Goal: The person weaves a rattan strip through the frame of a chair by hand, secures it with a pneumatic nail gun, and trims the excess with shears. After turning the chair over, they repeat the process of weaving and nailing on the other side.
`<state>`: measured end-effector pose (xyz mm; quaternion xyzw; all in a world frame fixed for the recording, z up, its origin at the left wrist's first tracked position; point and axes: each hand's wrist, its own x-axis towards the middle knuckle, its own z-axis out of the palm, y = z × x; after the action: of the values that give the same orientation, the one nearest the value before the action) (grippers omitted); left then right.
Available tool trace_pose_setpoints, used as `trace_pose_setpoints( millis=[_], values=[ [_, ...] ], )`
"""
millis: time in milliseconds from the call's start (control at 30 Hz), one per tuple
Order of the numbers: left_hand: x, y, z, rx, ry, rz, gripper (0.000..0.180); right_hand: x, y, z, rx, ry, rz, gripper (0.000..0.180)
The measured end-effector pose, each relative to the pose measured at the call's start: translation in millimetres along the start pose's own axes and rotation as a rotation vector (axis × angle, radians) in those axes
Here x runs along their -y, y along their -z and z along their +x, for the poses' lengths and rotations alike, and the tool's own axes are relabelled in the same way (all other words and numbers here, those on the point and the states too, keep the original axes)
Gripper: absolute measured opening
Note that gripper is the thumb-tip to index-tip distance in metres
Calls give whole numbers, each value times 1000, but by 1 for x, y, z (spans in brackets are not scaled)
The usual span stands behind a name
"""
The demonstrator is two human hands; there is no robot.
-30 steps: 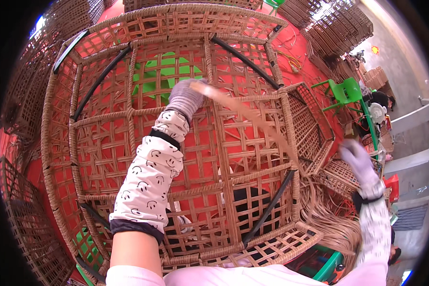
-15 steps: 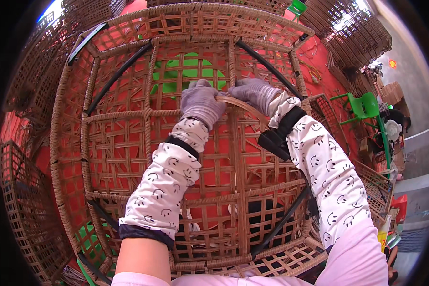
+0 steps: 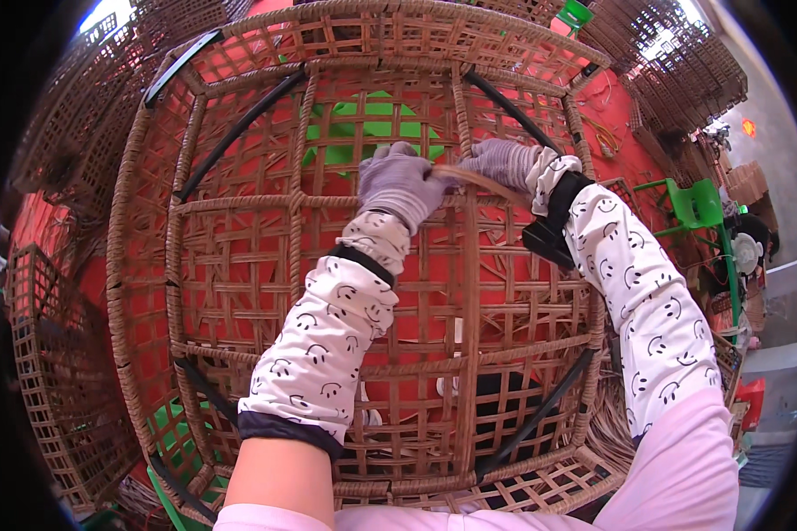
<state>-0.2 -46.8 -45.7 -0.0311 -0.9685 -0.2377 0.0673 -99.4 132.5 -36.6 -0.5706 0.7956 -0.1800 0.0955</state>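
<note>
Rattan strip (image 3: 478, 180) lay at upper centre of the frame, pinched between the gloved left hand (image 3: 400, 181) and gloved right hand (image 3: 503, 162), both closed on it against the woven wicker frame (image 3: 239, 265) filling the view

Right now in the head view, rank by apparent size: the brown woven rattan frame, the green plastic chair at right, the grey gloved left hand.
1. Brown woven rattan frame
2. Grey gloved left hand
3. Green plastic chair, which stands farther off, so unsure.

gloved hands (image 3: 452, 177), rattan strip (image 3: 478, 180), woven frame (image 3: 239, 265)
</note>
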Motion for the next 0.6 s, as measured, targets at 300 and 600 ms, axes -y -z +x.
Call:
trace_pose_setpoints(
  millis=[300,600],
  values=[
    [27,-7,10,-205,43,-617,23,124,83,-72,62,-315,-326,25],
    [-71,23,2,439,77,-368,74,420,126,-235,-6,-961,-53,17]
  ],
)
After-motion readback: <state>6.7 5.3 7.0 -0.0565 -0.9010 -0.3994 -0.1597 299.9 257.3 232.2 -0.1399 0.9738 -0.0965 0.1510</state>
